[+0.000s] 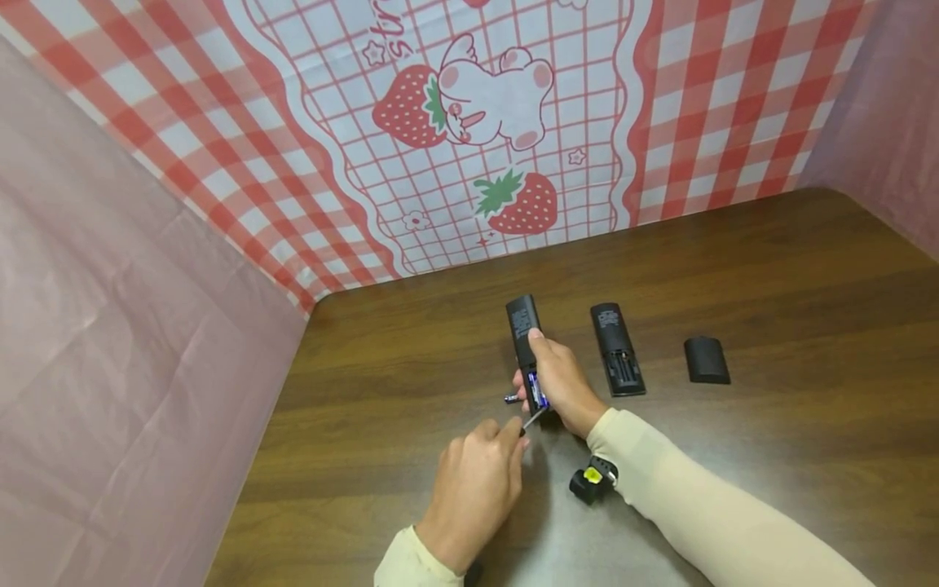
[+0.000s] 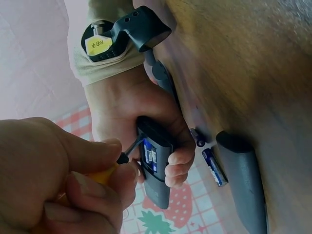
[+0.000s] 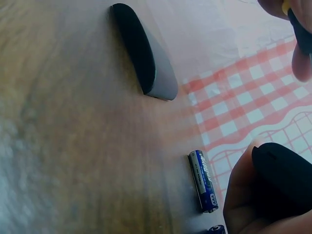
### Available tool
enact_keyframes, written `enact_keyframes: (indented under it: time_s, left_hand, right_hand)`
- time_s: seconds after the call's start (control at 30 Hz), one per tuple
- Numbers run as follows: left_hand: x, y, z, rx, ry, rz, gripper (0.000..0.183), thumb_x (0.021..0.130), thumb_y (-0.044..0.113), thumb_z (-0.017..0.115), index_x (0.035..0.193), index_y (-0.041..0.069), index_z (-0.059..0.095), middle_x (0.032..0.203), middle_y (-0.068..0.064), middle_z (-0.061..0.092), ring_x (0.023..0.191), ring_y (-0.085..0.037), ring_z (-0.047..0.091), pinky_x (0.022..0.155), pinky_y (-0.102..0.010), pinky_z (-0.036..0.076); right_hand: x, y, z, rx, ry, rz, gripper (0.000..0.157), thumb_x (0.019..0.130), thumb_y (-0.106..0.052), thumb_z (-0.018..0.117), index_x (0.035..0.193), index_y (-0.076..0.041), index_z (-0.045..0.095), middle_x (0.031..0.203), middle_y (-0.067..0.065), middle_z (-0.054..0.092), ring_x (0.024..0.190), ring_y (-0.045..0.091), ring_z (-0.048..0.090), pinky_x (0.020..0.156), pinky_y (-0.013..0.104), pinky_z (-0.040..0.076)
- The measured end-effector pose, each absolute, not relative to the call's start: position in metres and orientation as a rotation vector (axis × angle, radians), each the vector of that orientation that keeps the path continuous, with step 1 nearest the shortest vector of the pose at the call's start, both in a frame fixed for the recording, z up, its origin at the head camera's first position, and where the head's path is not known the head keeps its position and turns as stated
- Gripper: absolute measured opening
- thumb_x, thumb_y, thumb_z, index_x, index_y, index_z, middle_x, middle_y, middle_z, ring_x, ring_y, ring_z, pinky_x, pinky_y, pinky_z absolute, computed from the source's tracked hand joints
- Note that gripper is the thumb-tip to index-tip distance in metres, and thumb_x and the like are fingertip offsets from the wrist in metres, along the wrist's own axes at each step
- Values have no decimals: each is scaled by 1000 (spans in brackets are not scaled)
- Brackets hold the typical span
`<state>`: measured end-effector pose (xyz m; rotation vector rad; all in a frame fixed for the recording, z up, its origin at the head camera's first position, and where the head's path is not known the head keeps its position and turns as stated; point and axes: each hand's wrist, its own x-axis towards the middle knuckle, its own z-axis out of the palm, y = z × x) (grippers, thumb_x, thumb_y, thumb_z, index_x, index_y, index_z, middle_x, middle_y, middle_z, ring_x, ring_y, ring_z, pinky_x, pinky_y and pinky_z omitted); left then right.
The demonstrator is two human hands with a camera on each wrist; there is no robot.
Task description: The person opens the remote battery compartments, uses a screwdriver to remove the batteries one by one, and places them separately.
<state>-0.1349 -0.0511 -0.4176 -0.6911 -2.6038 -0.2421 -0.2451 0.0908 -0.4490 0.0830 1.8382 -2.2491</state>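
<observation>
My right hand [image 1: 563, 379] grips a black remote control [image 1: 522, 322] back side up, its battery compartment uncovered. Blue-and-silver batteries [image 2: 150, 155] lie in that compartment. My left hand [image 1: 473, 481] holds a small screwdriver [image 1: 535, 417] by its yellow handle [image 2: 101, 175]. The metal shaft reaches the end of the compartment, beside the batteries. Whether the tip touches a battery cannot be told. On the table beside the remote lie two loose AAA batteries; one battery [image 3: 202, 180] shows whole in the right wrist view, the other battery [image 3: 217, 229] is cut by the frame's edge.
A second black remote [image 1: 618, 349] lies right of my right hand, its compartment uncovered and dark inside. Further right rests a black battery cover [image 1: 707, 359]. Another dark, curved piece [image 2: 243, 180] lies by the loose batteries. A checked strawberry cloth [image 1: 469, 147] hangs behind the wooden table [image 1: 352, 367].
</observation>
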Motion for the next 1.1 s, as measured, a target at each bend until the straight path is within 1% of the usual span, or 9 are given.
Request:
enact_keyframes:
  time_s: [0.13, 0.33, 0.47, 0.57, 0.67, 0.77, 0.9, 1.0, 1.1]
  left_hand:
    - [-135, -51, -417, -695, -2612, -242, 13, 90, 20, 75, 97, 9, 74, 69, 0, 60, 49, -16, 57, 42, -28, 44]
    - [-135, -48, -419, -683, -2621, -247, 12, 91, 18, 74, 97, 8, 73, 71, -1, 61, 52, -18, 60, 44, -28, 47]
    - [-138, -47, -422, -653, -2598, -247, 11, 90, 17, 75, 94, 8, 71, 68, 0, 57, 50, -20, 60, 43, -30, 46]
    - [-139, -51, -422, -634, -2576, -249, 12, 89, 16, 76, 97, 7, 72, 67, 0, 56, 49, -19, 59, 43, -31, 46]
    - [-139, -55, -422, -640, -2578, -267, 18, 90, 16, 75, 104, 6, 74, 71, -1, 60, 51, -18, 60, 44, -30, 48]
    - [-137, -57, -423, -670, -2576, -296, 20, 91, 16, 74, 107, 5, 75, 75, -3, 64, 54, -18, 62, 46, -29, 50]
    - [-137, -58, -425, -692, -2549, -334, 19, 91, 17, 74, 105, 5, 75, 76, -3, 65, 55, -17, 63, 47, -30, 50]
    - [-138, -59, -425, -705, -2533, -370, 18, 91, 17, 74, 104, 6, 76, 74, -2, 64, 54, -15, 61, 46, -29, 48]
    - [-139, -60, -425, -708, -2512, -394, 17, 90, 16, 74, 103, 5, 76, 71, -1, 61, 52, -14, 59, 45, -29, 47]
  right_hand:
    - [-245, 92, -448, 82, 1835, -2245, 61, 108, -48, 30, 120, 9, 49, 75, 11, 61, 55, 16, 59, 50, 35, 54]
    - [-245, 93, -447, 95, 1863, -2232, 61, 108, -48, 29, 122, 8, 48, 75, 11, 60, 55, 16, 58, 48, 33, 53]
    - [-244, 91, -447, 95, 1898, -2225, 58, 109, -46, 29, 120, 7, 49, 73, 11, 60, 54, 16, 57, 47, 31, 51]
    - [-242, 87, -448, 74, 1923, -2207, 56, 109, -43, 28, 119, 7, 51, 72, 11, 60, 53, 16, 58, 48, 30, 51]
    - [-241, 85, -448, 50, 1889, -2211, 56, 109, -42, 27, 119, 8, 50, 72, 10, 60, 53, 16, 57, 48, 30, 51]
    - [-243, 87, -447, 39, 1808, -2250, 58, 109, -45, 28, 120, 8, 48, 72, 10, 59, 53, 15, 56, 47, 31, 51]
    - [-245, 90, -445, 19, 1726, -2280, 61, 108, -48, 27, 118, 10, 46, 72, 9, 59, 53, 15, 57, 47, 31, 51]
    - [-246, 91, -445, 6, 1674, -2291, 67, 107, -52, 25, 118, 11, 46, 73, 9, 59, 54, 15, 57, 48, 31, 52]
    - [-247, 92, -447, -22, 1629, -2296, 74, 106, -55, 22, 123, 12, 46, 74, 9, 60, 55, 15, 58, 50, 32, 53]
